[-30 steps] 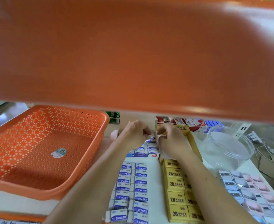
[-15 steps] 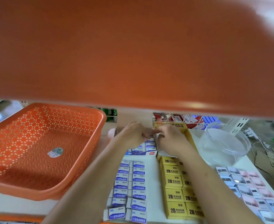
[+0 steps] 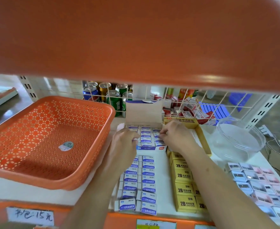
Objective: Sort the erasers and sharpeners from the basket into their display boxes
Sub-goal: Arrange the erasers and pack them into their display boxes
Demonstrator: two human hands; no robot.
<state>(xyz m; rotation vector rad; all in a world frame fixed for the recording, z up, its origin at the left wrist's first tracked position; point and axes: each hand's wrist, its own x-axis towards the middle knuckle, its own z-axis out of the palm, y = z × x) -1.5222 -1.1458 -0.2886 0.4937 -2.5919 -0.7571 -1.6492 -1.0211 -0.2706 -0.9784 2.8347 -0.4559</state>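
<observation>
Nearest, loose blue-and-white erasers (image 3: 140, 184) lie in two neat rows, probably staged for boxing. Beyond them the left hand (image 3: 125, 142) and right hand (image 3: 175, 135) curl their fingers over the nearly full blue display box (image 3: 144, 113), whose lid is propped upright for access. Whether the fingers pinch an eraser or merely nudge one, I cannot tell. To the left, the orange basket (image 3: 36, 146) holds only a sticker. An overhead shelf (image 3: 136, 38) blocks everything above.

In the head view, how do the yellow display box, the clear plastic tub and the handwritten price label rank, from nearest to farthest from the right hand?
1. The yellow display box: directly beside the right hand, on its right.
2. The clear plastic tub: further right, beyond the yellow box.
3. The handwritten price label: far lower left, on the shelf's front edge.
</observation>
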